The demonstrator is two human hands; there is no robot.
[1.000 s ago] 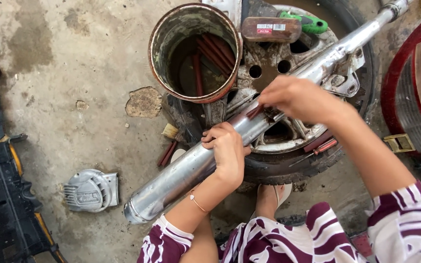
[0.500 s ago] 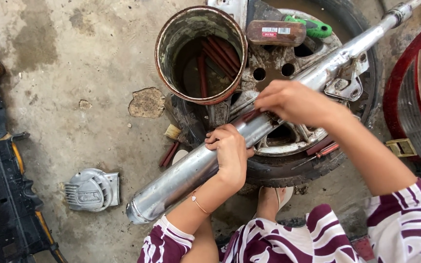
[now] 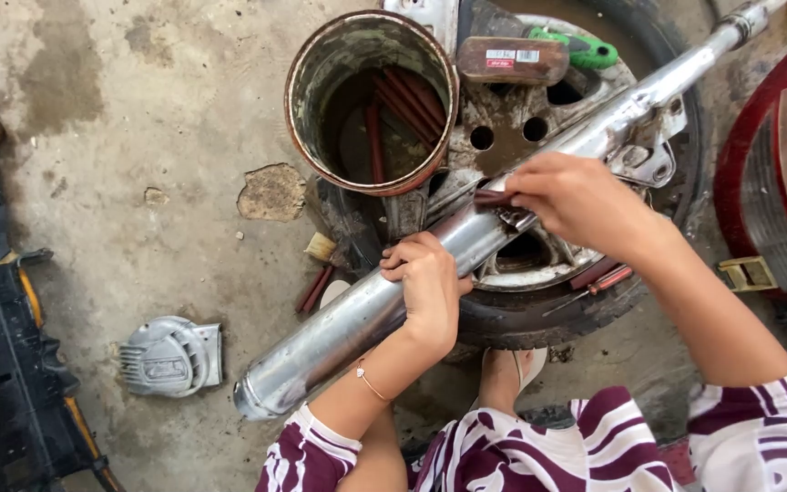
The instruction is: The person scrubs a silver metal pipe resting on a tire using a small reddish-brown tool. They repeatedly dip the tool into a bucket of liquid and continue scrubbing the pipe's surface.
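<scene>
A long chrome exhaust pipe (image 3: 339, 337) lies slantwise across an old tyre and wheel (image 3: 557, 310) on the concrete floor (image 3: 138, 137), its fat end low at the left near the person's knees and its thin end running up to the top right corner. The left hand (image 3: 430, 282) is laid over the thick part of the pipe, fingers curled round its upper side and gripping it, wrist bent, with a thin bracelet (image 3: 371, 387) on the forearm. The right hand (image 3: 576, 196) sits further up the pipe, above the wheel's hub, fingers pinched shut on a small dark reddish piece (image 3: 494, 198) pressed against the metal — what the piece is cannot be told. Both forearms come up from the bottom edge out of maroon-and-white patterned sleeves. Just beyond the pipe a rusty round tin (image 3: 371, 100) stands on the tyre with red rods inside, and beside it lie a brown block (image 3: 512, 61) and a green-handled tool (image 3: 585, 50). On the floor to the left sits a grey finned engine cover (image 3: 170, 355), well apart from the pipe, and black panels (image 3: 2, 364) line the left edge.
</scene>
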